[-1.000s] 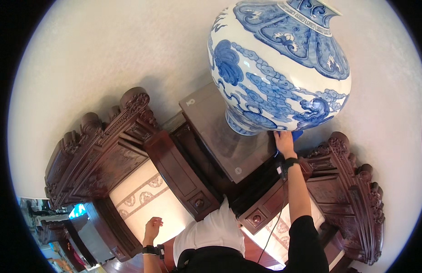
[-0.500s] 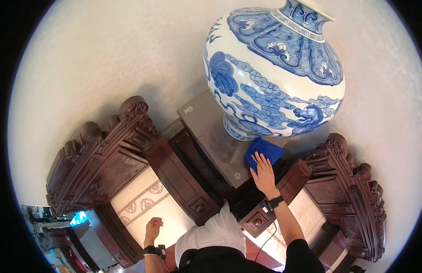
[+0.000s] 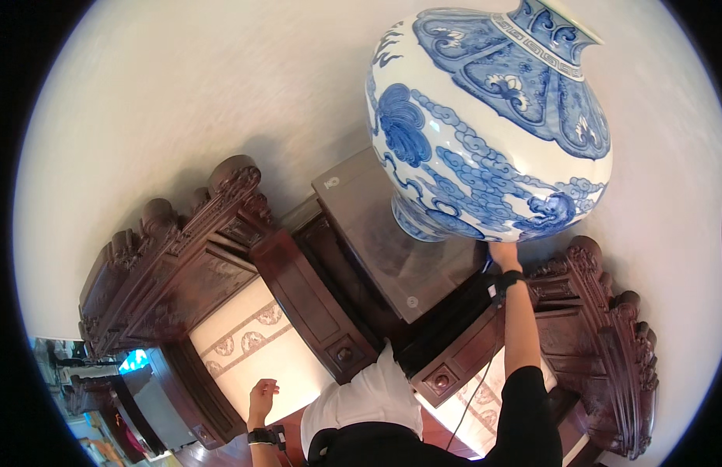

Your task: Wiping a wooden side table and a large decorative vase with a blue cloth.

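Observation:
A large blue-and-white porcelain vase [image 3: 493,140] stands on a dark wooden table [image 3: 376,249] that has a clear cover. My right hand [image 3: 504,253] reaches behind the vase's lower right side, over the table's far right part. Its fingers are hidden by the vase's belly. A sliver of blue cloth [image 3: 487,263] shows at the hand's left edge, moving along with it. My left hand [image 3: 262,398] hovers above the left chair's pale seat, empty, its fingers loosely bent and thumb apart.
Carved dark wood chairs flank the table: a left chair [image 3: 310,300] and a right chair [image 3: 586,327], both with pale patterned cushions. A plain light wall [image 3: 182,93] rises behind. A cable [image 3: 474,393] hangs from my right wristband.
My right hand has moved right and away from me with the blue cloth, from the table in front of the vase to behind its lower side. My left hand stays nearly still.

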A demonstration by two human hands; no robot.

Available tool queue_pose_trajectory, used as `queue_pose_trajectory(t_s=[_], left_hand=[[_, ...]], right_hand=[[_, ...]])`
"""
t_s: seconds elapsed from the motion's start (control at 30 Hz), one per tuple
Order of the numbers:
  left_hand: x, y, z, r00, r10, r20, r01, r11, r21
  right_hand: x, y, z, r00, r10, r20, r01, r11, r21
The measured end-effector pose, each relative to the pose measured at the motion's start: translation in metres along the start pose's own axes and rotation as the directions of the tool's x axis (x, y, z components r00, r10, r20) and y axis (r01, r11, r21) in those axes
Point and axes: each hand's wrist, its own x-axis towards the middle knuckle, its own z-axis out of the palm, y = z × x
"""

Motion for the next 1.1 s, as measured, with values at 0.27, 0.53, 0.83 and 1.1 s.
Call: queue_pose_trajectory(t_s=[0.27,0.53,0.83,1.1], left_hand=[[-0.008,0.008,-0.003,1.000,0.020,-0.005,-0.020,0.998,0.064],[0.014,-0.012,0.005,0.997,0.044,0.069,-0.044,0.999,-0.005],[0.037,0.029,0.018,0.987,0.054,0.149,-0.056,0.998,0.006],[0.032,0.005,0.006,0.995,0.008,0.096,-0.009,1.000,0.003]], right_hand=[[0.003,0.047,0.019,0.994,0.096,-0.052,-0.095,0.995,0.013],[-0.102,-0.098,-0.008,0.999,-0.047,-0.006,0.047,0.998,-0.034],[-0.166,-0.198,-0.008,0.974,-0.174,0.144,0.170,0.985,0.041],[-0.156,-0.216,-0.003,0.931,-0.271,0.246,0.251,0.962,0.110]])
